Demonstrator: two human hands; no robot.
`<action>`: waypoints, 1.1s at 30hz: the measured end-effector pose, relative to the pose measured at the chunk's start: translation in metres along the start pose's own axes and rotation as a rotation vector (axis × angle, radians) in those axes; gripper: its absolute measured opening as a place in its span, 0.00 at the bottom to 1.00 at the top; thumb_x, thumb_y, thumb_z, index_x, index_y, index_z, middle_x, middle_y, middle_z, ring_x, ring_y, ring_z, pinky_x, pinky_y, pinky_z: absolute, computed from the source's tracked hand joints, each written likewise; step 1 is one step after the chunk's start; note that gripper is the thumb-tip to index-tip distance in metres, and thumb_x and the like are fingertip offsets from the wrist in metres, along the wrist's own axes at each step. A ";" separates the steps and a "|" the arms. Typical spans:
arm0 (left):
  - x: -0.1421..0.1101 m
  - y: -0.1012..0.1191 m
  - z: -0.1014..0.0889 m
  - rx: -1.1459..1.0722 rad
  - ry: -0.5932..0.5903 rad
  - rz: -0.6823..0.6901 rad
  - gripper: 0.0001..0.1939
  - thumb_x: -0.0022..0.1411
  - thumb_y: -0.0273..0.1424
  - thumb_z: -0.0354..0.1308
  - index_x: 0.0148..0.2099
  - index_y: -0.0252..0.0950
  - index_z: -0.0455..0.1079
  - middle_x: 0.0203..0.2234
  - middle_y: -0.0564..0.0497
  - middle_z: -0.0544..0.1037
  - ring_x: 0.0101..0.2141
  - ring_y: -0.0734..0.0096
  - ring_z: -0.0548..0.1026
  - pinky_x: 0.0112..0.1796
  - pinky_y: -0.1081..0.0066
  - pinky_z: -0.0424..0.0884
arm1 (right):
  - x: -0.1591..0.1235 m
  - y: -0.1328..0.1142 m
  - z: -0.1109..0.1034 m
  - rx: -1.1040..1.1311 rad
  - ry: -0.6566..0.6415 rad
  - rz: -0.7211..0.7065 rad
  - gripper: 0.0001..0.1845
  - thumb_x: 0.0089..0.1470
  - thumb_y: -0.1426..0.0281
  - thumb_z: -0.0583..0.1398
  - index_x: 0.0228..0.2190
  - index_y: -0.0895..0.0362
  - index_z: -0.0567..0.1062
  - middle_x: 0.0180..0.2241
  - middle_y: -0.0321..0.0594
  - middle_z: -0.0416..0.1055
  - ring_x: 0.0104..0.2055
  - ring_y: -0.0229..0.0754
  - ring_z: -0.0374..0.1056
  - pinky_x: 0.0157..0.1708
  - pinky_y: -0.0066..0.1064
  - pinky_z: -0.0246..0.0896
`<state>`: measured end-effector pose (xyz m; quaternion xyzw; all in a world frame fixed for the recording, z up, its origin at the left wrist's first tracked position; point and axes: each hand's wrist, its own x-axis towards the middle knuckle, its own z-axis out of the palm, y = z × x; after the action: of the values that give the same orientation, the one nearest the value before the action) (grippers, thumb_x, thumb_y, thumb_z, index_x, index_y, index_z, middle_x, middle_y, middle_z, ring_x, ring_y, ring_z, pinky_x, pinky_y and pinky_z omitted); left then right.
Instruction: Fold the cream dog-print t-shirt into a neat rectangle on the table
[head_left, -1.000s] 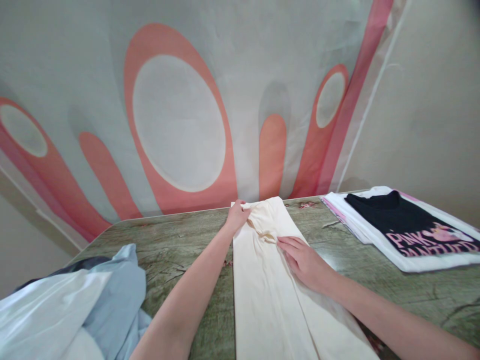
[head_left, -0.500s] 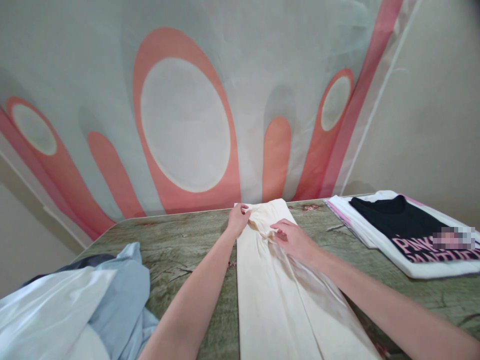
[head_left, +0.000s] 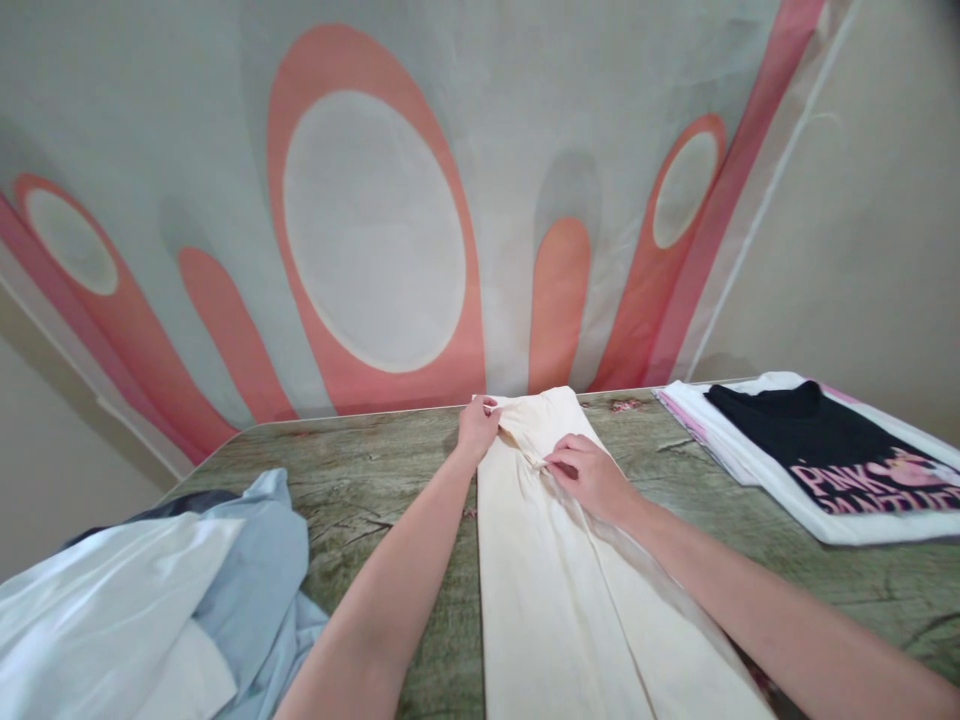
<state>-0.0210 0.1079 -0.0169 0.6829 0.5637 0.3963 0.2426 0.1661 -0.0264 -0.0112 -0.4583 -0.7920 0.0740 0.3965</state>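
Note:
A long cream garment that looks like trousers [head_left: 540, 590] lies lengthwise on the table, with its gathered waist end at the far edge. At that end's left corner, my left hand [head_left: 478, 428] pinches the cloth. My right hand [head_left: 592, 475] is closed at thumb and fingertips on a fold just below the waist, right of my left hand. Between the two hands the upper layer is bunched and slightly lifted. My right forearm covers part of the trousers' right side.
A loose heap of white and light blue clothes [head_left: 259, 560] lies at the left, with something dark behind it. Folded shirts [head_left: 795, 500], the top one with a black panel and pink print, are stacked at the right. The wood-patterned table [head_left: 360, 470] meets a printed backdrop [head_left: 502, 250].
My right fingers have closed more tightly on the fold of cream cloth. My left hand keeps its grip at the corner. The whole view has shifted slightly.

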 end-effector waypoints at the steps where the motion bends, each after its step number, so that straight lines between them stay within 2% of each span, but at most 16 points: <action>1: 0.000 0.000 -0.001 -0.003 -0.006 -0.001 0.08 0.58 0.28 0.53 0.41 0.34 0.66 0.25 0.53 0.72 0.23 0.77 0.71 0.28 0.77 0.65 | 0.000 0.000 0.000 -0.002 0.001 -0.001 0.08 0.50 0.76 0.57 0.30 0.55 0.76 0.31 0.39 0.67 0.36 0.41 0.63 0.38 0.33 0.59; 4: -0.001 0.002 -0.004 -0.012 -0.031 -0.013 0.12 0.58 0.32 0.54 0.44 0.33 0.64 0.26 0.52 0.73 0.23 0.77 0.72 0.29 0.76 0.66 | -0.001 -0.001 0.000 -0.007 0.002 -0.002 0.08 0.50 0.75 0.57 0.30 0.54 0.77 0.31 0.39 0.68 0.36 0.40 0.63 0.37 0.33 0.59; 8: -0.001 0.004 -0.011 -0.034 -0.114 -0.062 0.30 0.49 0.38 0.64 0.51 0.32 0.58 0.33 0.48 0.73 0.28 0.74 0.73 0.32 0.74 0.67 | -0.001 -0.002 -0.001 -0.015 -0.001 -0.004 0.09 0.52 0.74 0.56 0.31 0.54 0.77 0.30 0.39 0.68 0.36 0.40 0.63 0.37 0.33 0.59; 10: -0.002 0.005 -0.013 -0.056 -0.162 -0.069 0.37 0.45 0.36 0.66 0.54 0.32 0.55 0.37 0.46 0.72 0.30 0.73 0.73 0.31 0.74 0.67 | 0.000 -0.003 -0.001 -0.014 0.011 0.006 0.08 0.53 0.73 0.56 0.31 0.55 0.76 0.31 0.39 0.68 0.36 0.40 0.63 0.38 0.33 0.59; 12: -0.005 0.006 -0.014 -0.058 -0.183 -0.061 0.39 0.43 0.32 0.67 0.56 0.33 0.53 0.40 0.45 0.71 0.30 0.73 0.72 0.30 0.75 0.67 | 0.000 -0.004 -0.002 -0.008 0.028 0.023 0.08 0.53 0.72 0.55 0.32 0.55 0.75 0.31 0.39 0.69 0.36 0.40 0.63 0.38 0.33 0.59; 17: -0.010 0.010 -0.009 -0.021 -0.129 -0.025 0.33 0.47 0.24 0.62 0.55 0.32 0.54 0.40 0.46 0.69 0.28 0.77 0.71 0.30 0.76 0.67 | 0.001 -0.003 -0.001 0.016 0.061 0.034 0.07 0.52 0.73 0.56 0.32 0.55 0.74 0.32 0.39 0.69 0.36 0.40 0.64 0.37 0.33 0.59; 21: -0.012 0.011 -0.008 0.037 -0.076 0.091 0.27 0.49 0.22 0.58 0.52 0.32 0.57 0.40 0.46 0.69 0.28 0.77 0.71 0.34 0.73 0.68 | 0.000 -0.002 0.000 0.019 0.034 0.010 0.08 0.51 0.74 0.56 0.31 0.54 0.75 0.31 0.39 0.69 0.36 0.40 0.64 0.37 0.33 0.59; 24: -0.016 0.017 -0.012 0.165 -0.022 0.264 0.23 0.49 0.20 0.56 0.49 0.32 0.61 0.43 0.44 0.67 0.35 0.71 0.71 0.41 0.69 0.66 | -0.001 0.001 0.001 0.001 -0.014 -0.004 0.09 0.50 0.75 0.57 0.31 0.53 0.76 0.30 0.38 0.69 0.35 0.40 0.64 0.37 0.33 0.59; 27: -0.022 0.033 -0.013 0.308 0.026 0.416 0.18 0.50 0.21 0.55 0.45 0.33 0.64 0.42 0.45 0.67 0.44 0.65 0.67 0.47 0.65 0.62 | -0.001 0.003 0.002 -0.016 -0.041 -0.016 0.11 0.49 0.76 0.56 0.31 0.54 0.77 0.31 0.39 0.70 0.36 0.41 0.64 0.37 0.33 0.59; 30: -0.031 0.050 -0.006 0.356 -0.141 0.504 0.10 0.56 0.24 0.51 0.41 0.35 0.66 0.38 0.47 0.71 0.41 0.67 0.69 0.45 0.67 0.64 | 0.000 0.003 0.001 -0.009 -0.052 -0.029 0.12 0.47 0.77 0.56 0.31 0.54 0.77 0.32 0.40 0.70 0.37 0.41 0.64 0.38 0.33 0.59; 33: -0.040 0.057 0.007 0.354 -0.340 0.581 0.11 0.60 0.24 0.45 0.41 0.35 0.67 0.38 0.47 0.73 0.41 0.68 0.70 0.43 0.70 0.65 | 0.000 0.004 -0.001 0.057 -0.005 0.024 0.14 0.46 0.79 0.54 0.32 0.55 0.77 0.33 0.40 0.70 0.36 0.40 0.65 0.38 0.32 0.60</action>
<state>0.0151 0.0566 0.0128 0.9016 0.3580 0.2260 0.0885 0.1692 -0.0246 -0.0122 -0.4562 -0.7850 0.1023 0.4063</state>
